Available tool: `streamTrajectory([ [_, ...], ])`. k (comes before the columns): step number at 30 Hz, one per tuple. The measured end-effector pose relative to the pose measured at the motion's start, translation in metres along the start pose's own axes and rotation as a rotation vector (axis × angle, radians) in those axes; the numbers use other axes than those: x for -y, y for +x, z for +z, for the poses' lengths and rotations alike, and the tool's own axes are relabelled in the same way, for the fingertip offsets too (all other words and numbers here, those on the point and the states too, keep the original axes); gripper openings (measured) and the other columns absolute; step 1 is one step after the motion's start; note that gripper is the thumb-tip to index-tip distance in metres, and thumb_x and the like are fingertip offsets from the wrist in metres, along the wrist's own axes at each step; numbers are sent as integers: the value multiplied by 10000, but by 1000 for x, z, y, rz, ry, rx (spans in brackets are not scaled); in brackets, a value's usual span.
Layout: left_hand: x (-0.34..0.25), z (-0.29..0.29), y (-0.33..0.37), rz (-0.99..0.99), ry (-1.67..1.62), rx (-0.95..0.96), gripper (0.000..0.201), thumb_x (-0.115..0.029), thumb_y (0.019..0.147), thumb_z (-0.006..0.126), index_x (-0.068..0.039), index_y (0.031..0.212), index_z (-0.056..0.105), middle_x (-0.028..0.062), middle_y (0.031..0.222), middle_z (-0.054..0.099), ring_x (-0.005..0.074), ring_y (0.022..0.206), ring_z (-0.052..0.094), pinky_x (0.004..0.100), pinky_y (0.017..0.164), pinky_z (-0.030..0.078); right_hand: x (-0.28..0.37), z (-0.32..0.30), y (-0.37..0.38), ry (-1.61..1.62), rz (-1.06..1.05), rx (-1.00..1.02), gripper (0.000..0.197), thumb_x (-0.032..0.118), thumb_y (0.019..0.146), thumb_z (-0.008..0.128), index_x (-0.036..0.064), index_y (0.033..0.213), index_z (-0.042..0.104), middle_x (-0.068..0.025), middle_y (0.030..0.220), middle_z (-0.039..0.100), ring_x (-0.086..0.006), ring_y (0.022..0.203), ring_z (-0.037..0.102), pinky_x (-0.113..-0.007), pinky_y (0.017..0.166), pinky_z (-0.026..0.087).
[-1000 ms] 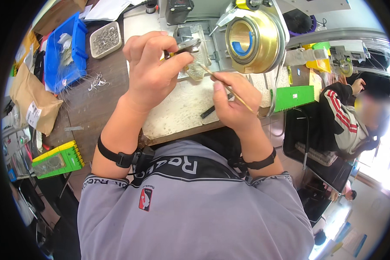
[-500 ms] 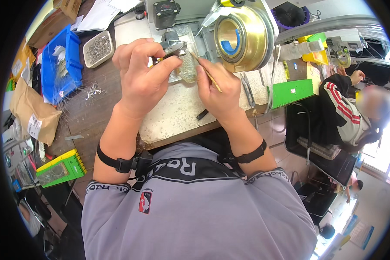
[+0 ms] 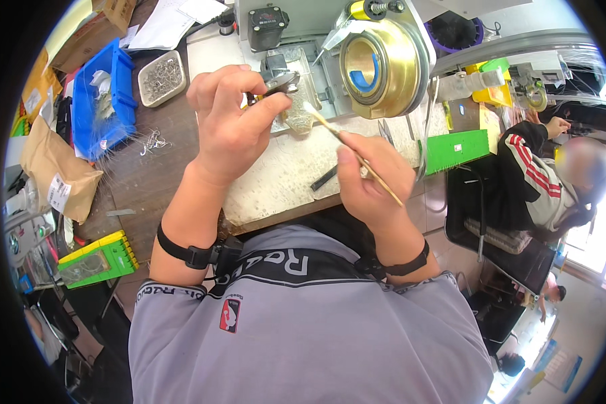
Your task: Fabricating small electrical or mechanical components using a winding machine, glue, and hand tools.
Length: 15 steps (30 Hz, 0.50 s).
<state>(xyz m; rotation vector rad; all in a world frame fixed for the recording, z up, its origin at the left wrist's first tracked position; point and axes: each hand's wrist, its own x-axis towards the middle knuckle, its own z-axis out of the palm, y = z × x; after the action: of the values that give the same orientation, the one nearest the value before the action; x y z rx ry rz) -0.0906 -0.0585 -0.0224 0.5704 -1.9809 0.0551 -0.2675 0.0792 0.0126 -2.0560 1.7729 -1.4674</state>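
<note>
My left hand is closed over the board, its thumb and forefinger pinching a small dark metal round piece. My other fingers partly cover that piece, so its full shape is hidden. In my right hand is a cotton swab with a thin wooden stick. Its white tip points at the metal piece and stands a little apart from it. Beneath the tip, a clear, lumpy pale block extends from the machine's bed.
A large brass-coloured ring stands on the machine to the right. A black strip lies near the board's front edge. At left are a blue bin and a white dish of tiny metal parts. Another person sits at right.
My right hand has drawn back toward me and to the right with the cotton swab, its tip now away from the metal piece. The left hand keeps its pinch; the whole view has shifted slightly.
</note>
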Motion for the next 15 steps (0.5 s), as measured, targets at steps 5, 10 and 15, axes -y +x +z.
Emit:
streamTrajectory([
  [5, -1, -1, 1, -6, 2, 6, 275, -56, 605, 773, -219, 824, 747, -30, 942, 551, 228, 1038, 562, 395, 906, 353, 5, -6, 13, 10, -185, -145, 215, -46, 840, 731, -74, 1052, 708, -148, 774, 699, -235, 621, 670, -310, 547, 519],
  [10, -1, -2, 1, -6, 8, 15, 278, -54, 609, 771, -221, 830, 746, -28, 940, 547, 228, 1038, 562, 396, 907, 354, 4, -1, 20, -36, -198, -155, 225, -53, 837, 730, -74, 1061, 708, -158, 791, 703, -238, 633, 672, -313, 562, 531],
  [15, -1, -3, 1, -9, 6, 38, 296, -52, 591, 804, -202, 841, 760, 4, 946, 530, 269, 1040, 563, 404, 910, 374, 7, 1, 20, -43, -153, -107, 209, -57, 866, 713, -89, 1073, 709, -185, 868, 727, -237, 719, 696, -309, 658, 554],
])
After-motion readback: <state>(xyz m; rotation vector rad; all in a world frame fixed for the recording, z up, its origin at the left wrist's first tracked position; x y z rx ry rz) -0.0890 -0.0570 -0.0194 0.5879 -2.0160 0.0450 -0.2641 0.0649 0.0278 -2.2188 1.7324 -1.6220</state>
